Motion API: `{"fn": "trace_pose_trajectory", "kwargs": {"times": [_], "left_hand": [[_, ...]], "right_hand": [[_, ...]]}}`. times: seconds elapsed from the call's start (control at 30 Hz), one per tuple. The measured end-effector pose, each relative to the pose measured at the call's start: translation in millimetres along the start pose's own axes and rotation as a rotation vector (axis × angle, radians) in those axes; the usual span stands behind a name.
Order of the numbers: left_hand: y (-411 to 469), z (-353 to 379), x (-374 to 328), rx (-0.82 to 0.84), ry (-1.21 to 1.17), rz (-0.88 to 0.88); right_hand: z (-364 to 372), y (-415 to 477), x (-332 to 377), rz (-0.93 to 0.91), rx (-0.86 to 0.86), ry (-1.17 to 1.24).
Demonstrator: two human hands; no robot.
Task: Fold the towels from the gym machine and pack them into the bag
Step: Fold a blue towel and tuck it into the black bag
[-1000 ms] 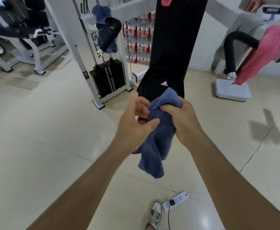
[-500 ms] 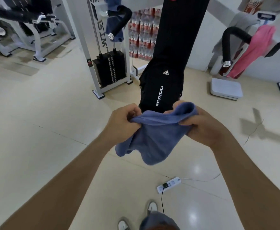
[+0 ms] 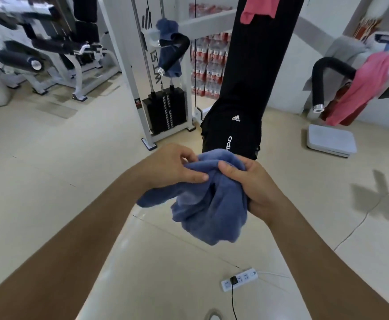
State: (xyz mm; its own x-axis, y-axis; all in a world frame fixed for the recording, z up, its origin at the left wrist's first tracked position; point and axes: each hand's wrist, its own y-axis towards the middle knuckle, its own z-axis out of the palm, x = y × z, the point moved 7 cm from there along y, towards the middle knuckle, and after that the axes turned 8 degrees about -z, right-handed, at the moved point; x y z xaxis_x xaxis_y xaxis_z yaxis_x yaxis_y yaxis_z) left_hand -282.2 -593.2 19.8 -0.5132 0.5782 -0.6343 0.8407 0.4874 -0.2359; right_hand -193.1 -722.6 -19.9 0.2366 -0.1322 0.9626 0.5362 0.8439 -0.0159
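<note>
Pinching the top fold of the blue towel with the left hand, clutching it with the right hand — bulk hanging straight below the grip, black bag just beyond, nearer the right.

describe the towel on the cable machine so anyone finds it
Start at the white cable machine with the black weight stack. Above the stack, a dark blue towel drapes over a curved black handle. Other hanging towels are pink; the lighter blue one is held.
</note>
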Motion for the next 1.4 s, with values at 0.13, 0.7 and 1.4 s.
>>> {"fn": "trace_pose_trajectory", "kwargs": {"times": [0.13, 0.7, 1.4], "left_hand": [[1, -2, 15, 0.181, -0.503, -0.026], [42, -24, -48, -0.013, -0.406, 0.222], [103, -170, 45, 0.096, -0.702, 0.207]], "right_hand": [[-36, 3, 5, 0.085, -0.117, 0.139], [-8, 53, 24, 0.054, -0.125, 0.142], [95, 184, 69, -0.233, -0.130, 0.049]]}}
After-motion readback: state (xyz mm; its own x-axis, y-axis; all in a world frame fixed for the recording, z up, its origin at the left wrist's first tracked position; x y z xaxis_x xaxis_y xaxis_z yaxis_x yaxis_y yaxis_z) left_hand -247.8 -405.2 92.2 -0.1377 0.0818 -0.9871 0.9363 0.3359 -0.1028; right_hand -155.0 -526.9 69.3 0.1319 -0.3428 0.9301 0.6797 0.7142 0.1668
